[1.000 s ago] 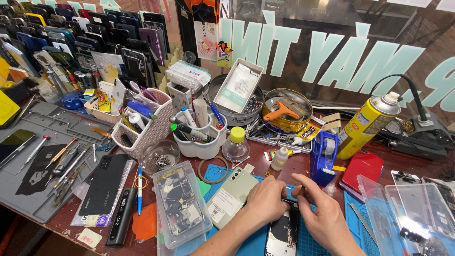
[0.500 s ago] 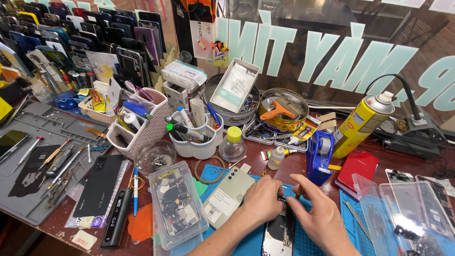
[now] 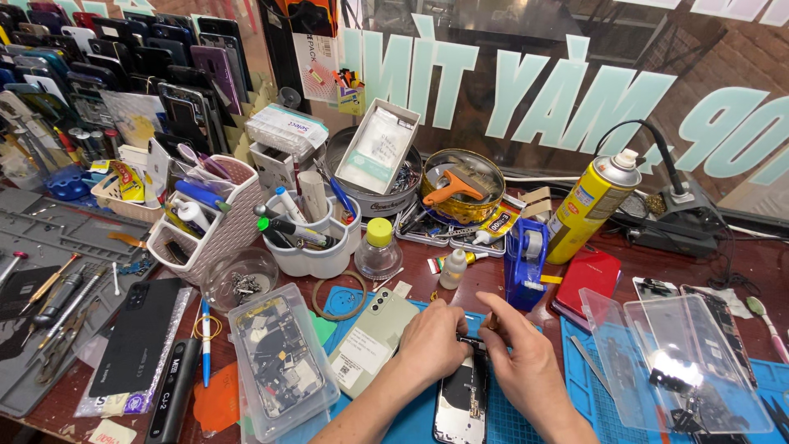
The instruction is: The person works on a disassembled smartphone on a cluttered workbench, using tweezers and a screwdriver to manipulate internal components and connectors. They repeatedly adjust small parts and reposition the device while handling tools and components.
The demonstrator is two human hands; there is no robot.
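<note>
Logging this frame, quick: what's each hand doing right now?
Left hand: curled, fingertips pressing the opened phone.
Right hand: resting beside the phone, fingers pinched; anything held cannot be told.

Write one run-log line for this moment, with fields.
left hand: on opened phone top | right hand: pinching at phone top | surface: blue mat | nearby: pale green phone back

Both hands meet over an opened phone (image 3: 460, 403) lying on a blue mat (image 3: 509, 423): the left hand (image 3: 431, 344) presses its top edge, the right hand (image 3: 522, 362) pinches beside it. A pale green back cover (image 3: 374, 337) lies just left.
</note>
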